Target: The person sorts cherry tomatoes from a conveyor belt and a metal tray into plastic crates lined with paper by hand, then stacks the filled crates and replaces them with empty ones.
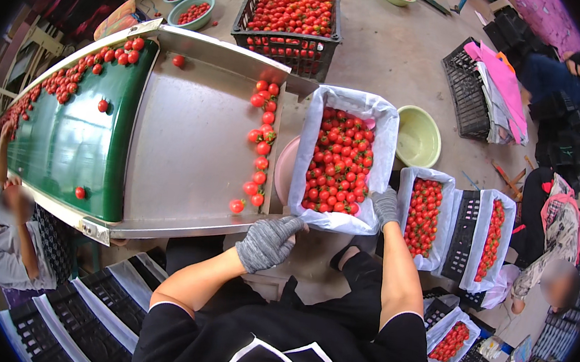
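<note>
A crate with a white liner (300, 153), filled with small red tomatoes (339, 162), stands before me at the end of a metal chute (195, 136). My right hand (385, 208), in a grey knit glove, grips the crate's right rim close to its near corner. At the near left corner is my left hand (270, 244), gloved alike, with fingers curled; its palm side is hidden. Several tomatoes (262, 147) line the chute's lower end beside the crate. Farther left, a green conveyor belt (76, 136) carries more tomatoes along its far edge.
Beyond the chute stands a black crate of tomatoes (286, 38). A pale green basin (419, 137) sits right of my crate, partly behind it. Lined tomato crates (451, 195) stand at right. One person (21, 240) sits by the belt; another (549, 234) is at right.
</note>
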`<state>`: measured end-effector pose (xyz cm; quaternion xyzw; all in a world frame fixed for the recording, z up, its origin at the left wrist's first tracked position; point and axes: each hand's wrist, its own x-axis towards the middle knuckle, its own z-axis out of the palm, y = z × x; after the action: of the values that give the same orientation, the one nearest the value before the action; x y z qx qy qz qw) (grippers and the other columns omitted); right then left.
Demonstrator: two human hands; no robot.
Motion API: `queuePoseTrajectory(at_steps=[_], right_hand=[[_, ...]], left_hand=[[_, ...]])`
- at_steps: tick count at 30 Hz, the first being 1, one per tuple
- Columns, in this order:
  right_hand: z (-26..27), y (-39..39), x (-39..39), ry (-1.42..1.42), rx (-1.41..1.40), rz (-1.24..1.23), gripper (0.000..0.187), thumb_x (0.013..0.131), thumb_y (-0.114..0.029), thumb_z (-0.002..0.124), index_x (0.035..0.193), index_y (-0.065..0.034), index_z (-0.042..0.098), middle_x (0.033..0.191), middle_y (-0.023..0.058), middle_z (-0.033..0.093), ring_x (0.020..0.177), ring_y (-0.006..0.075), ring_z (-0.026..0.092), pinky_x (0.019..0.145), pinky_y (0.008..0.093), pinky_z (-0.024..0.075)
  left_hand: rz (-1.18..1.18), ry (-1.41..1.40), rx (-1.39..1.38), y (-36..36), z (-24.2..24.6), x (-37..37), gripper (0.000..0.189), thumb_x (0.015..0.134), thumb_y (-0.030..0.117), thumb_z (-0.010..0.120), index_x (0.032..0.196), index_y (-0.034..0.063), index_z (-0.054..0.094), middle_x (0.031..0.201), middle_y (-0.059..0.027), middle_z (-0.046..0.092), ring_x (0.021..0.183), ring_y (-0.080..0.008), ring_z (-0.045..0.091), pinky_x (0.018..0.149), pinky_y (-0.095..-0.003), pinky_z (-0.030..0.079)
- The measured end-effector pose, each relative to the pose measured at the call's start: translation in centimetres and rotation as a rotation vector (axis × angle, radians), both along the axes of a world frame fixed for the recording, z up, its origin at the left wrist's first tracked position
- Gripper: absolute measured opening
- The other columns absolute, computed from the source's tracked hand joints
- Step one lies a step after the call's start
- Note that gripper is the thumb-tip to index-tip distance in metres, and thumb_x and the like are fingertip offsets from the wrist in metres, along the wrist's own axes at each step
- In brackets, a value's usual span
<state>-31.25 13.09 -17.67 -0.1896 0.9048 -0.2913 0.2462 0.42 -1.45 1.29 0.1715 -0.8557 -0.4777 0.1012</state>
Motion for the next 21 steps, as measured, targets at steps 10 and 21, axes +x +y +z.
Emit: queuePoseTrajectory(at_steps=[10,21], right_hand=[[0.4,-0.8,0.1,0.001,-0.067,-0.002,0.044,0.064,-0.018,0.067,0.098,0.0083,0.056,0.093,0.0267,0.059,0.091,0.0378,0.058,0.080,0.0390,0.0450],[1.2,-1.0,1.4,-0.014,-0.080,-0.003,0.042,0.064,-0.016,0.065,0.098,0.0075,0.056,0.092,0.0264,0.060,0.089,0.0368,0.058,0.080,0.0386,0.0450]], left_hand=[[0.008,-0.013,-0.015,0.0,0.5,-0.2,0.027,0.075,0.003,0.045,0.099,0.0075,0.056,0.078,-0.0112,0.059,0.071,-0.0270,0.060,0.066,-0.0352,0.048],[0.032,0.009,0.084,-0.4,1.2,0.2,0.017,0.082,0.009,0.049,0.097,0.0071,0.054,0.087,-0.0128,0.059,0.078,-0.0314,0.059,0.068,-0.0383,0.048]])
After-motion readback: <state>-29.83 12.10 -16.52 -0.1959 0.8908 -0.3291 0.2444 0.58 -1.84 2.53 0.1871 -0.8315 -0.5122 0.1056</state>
